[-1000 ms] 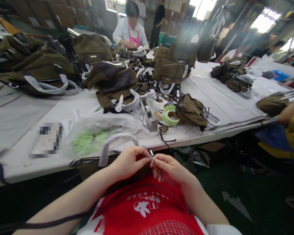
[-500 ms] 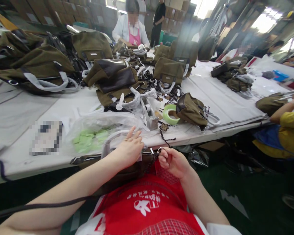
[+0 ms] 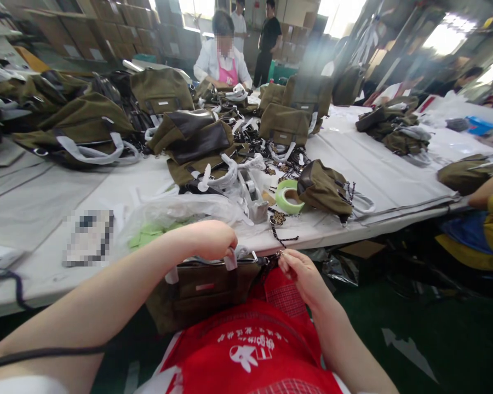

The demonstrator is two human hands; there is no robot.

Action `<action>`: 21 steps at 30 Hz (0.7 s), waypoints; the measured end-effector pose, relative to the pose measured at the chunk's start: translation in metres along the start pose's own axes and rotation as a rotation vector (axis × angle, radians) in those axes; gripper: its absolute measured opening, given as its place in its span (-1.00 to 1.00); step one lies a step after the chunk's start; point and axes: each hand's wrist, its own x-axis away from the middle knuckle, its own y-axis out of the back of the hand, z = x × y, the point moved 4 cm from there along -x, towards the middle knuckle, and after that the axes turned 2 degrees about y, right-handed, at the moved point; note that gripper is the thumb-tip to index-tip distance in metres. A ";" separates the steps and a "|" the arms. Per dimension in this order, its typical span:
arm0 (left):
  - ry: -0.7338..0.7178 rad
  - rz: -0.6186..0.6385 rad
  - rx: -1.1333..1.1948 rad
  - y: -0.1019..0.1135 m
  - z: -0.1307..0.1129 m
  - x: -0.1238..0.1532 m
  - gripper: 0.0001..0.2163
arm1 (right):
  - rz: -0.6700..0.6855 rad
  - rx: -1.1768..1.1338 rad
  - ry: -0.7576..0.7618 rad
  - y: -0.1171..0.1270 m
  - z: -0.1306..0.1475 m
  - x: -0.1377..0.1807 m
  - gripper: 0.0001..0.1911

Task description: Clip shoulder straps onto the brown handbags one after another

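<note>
An olive bag (image 3: 203,290) with brown trim stands upright on my lap against the table edge. My left hand (image 3: 207,239) is closed over its top, fingers curled round the paper-wrapped handle. My right hand (image 3: 299,271) pinches a small metal zipper pull at the bag's right top corner. A thin plastic bag of pale green pieces (image 3: 156,227) lies on the table just behind my left hand. My red apron (image 3: 250,345) fills the bottom of the view.
The white table (image 3: 45,191) carries many olive bags (image 3: 82,123), a tape dispenser (image 3: 252,200), a green tape roll (image 3: 287,197) and a small olive pouch (image 3: 322,189). A person in white and pink works at the far end. A yellow-sleeved arm (image 3: 488,200) reaches in at right.
My hands drew apart from a joint pinch at the zipper. The left hand went onto the bag's top and closed on the handle; the bag now stands higher and upright.
</note>
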 end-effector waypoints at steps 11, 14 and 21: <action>0.034 0.021 -0.134 0.015 0.006 0.010 -0.73 | -0.024 0.855 0.334 -0.061 -0.014 -0.025 -0.71; 0.007 0.027 -0.133 0.018 0.000 0.013 -0.72 | -0.042 1.020 0.373 -0.073 -0.012 -0.028 -0.72; 0.148 -0.001 0.334 -0.008 -0.002 -0.004 -0.63 | -0.020 1.180 0.349 -0.087 -0.007 -0.021 -0.85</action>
